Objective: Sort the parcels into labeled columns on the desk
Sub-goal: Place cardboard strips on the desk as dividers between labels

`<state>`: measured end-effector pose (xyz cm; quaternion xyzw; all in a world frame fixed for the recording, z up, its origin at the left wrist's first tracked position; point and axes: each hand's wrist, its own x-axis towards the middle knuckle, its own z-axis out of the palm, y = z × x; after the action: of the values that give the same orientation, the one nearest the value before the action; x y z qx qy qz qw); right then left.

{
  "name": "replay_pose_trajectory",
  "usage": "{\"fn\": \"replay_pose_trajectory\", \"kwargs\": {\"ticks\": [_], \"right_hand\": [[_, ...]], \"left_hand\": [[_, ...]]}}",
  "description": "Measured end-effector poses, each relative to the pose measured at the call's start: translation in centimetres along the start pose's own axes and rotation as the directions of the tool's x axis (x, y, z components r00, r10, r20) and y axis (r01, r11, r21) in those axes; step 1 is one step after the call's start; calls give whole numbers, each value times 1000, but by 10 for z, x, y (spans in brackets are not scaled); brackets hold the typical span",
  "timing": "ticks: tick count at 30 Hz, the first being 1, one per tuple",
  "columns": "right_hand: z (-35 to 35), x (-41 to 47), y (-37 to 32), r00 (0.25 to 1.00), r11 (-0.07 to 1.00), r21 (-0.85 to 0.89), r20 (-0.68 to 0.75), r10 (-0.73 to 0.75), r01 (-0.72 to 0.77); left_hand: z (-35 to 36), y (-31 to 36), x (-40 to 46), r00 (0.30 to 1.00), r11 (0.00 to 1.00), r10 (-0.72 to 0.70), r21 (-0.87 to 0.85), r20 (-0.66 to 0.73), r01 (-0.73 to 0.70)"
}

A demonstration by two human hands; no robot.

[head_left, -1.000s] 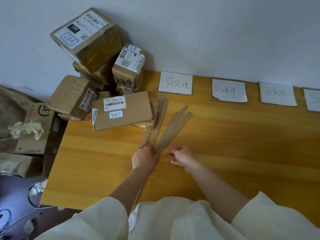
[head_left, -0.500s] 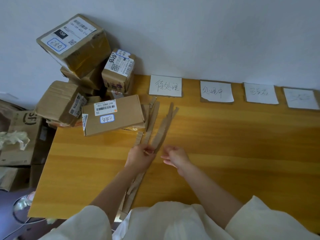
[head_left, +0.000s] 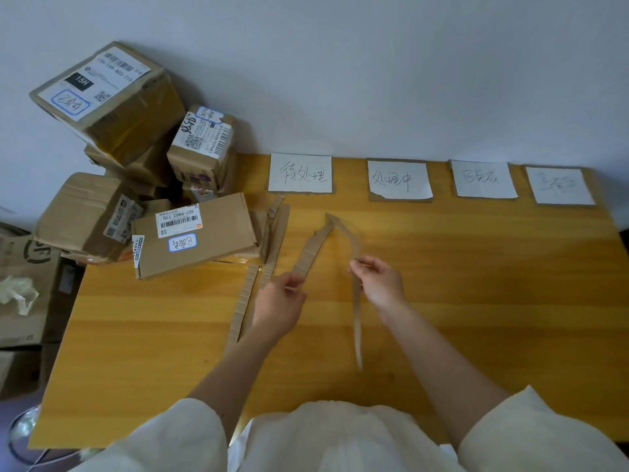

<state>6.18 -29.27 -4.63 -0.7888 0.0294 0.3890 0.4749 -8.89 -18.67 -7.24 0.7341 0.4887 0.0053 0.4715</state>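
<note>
My left hand [head_left: 280,306] pinches a bundle of brown cardboard strips [head_left: 311,252] over the wooden desk [head_left: 476,284]. My right hand [head_left: 377,282] pinches a single long cardboard strip [head_left: 356,321], pulled away to the right of the bundle. More strips [head_left: 276,233] lie flat beside a flat parcel [head_left: 195,233] with a barcode label. Several taped parcels are piled at the desk's far left corner, the largest parcel [head_left: 109,100] on top and a small parcel [head_left: 204,144] beside it. Several handwritten paper labels line the back edge, among them the first label [head_left: 299,172] and the second label [head_left: 399,180].
A white wall runs behind the desk. Left of the desk, on the floor, stand more cardboard boxes [head_left: 23,284] with crumpled packing paper [head_left: 15,294]. A brown parcel [head_left: 85,212] leans at the desk's left edge. My cream sleeves fill the bottom of the view.
My right hand has taken one strip from the bundle and drawn it to the right. The left hand keeps the other strips, which have spread apart.
</note>
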Motion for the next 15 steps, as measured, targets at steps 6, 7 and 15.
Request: {"fn": "replay_pose_trajectory", "kwargs": {"ticks": [6, 7, 15], "right_hand": [[-20, 12, 20, 999, 997, -68, 30, 38, -36], [-20, 12, 23, 998, 997, -71, 45, 37, -34], [-9, 24, 37, 993, 982, -158, 29, 111, -105]], "left_hand": [[8, -30, -7, 996, 960, -52, 273, -69, 69], [10, -34, -8, 996, 951, -66, 298, -64, 82], [17, -37, -10, 993, 954, -46, 288, -110, 77]]}}
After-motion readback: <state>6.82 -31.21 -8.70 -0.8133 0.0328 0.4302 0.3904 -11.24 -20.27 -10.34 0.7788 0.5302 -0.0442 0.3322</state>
